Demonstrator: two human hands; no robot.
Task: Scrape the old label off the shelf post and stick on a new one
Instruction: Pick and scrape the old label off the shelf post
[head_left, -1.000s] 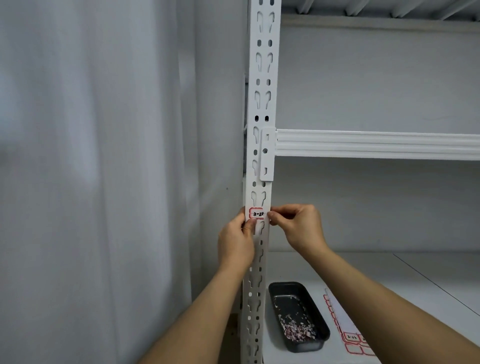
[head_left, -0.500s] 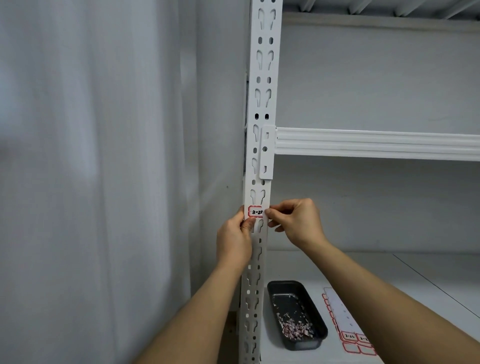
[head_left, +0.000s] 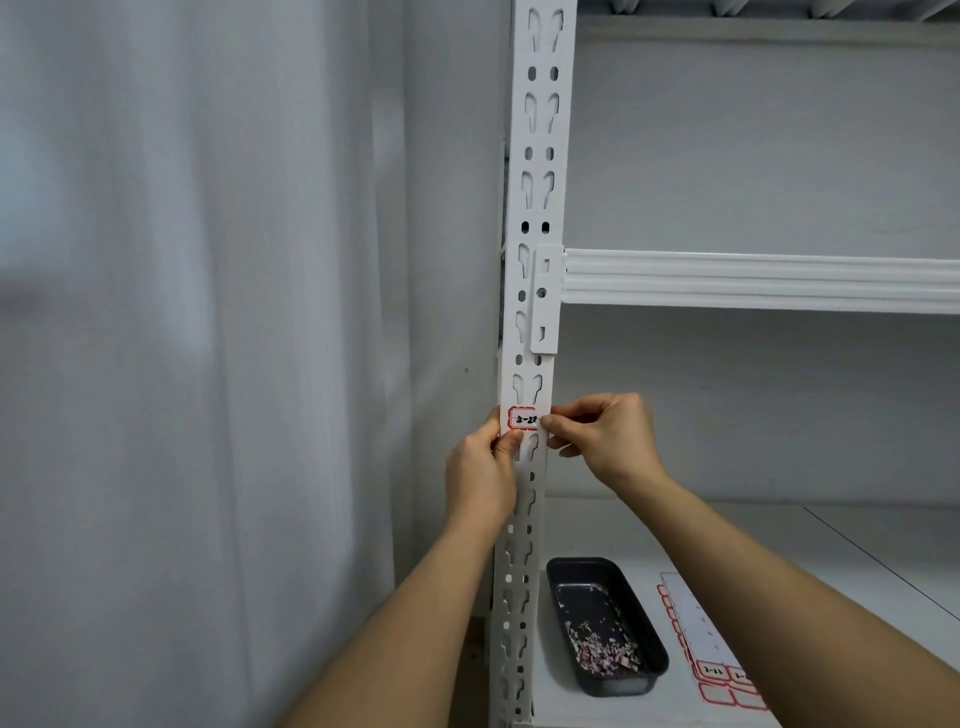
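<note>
Label (head_left: 522, 419), red-bordered with handwriting, sits on the white slotted post (head_left: 540, 156) below the beam (head_left: 753, 280). We pinch its left edge with our left hand (head_left: 480, 470) and its right edge with our right hand (head_left: 605, 439). White shelf (head_left: 753, 530) below, grey curtain (head_left: 197, 338) to the left. On the shelf: dark tray (head_left: 652, 636) holding scrapings (head_left: 600, 652), label sheet (head_left: 698, 623) just beside it, partly hidden by our right forearm.

My two hands, left (head_left: 480, 470) and right (head_left: 605, 439), meet at one red-bordered label (head_left: 522, 419) on one white slotted shelf post (head_left: 540, 208). One crossbeam (head_left: 753, 280) joins it. Below sit one dark tray (head_left: 644, 631) of scrapings and one label sheet (head_left: 698, 631).
</note>
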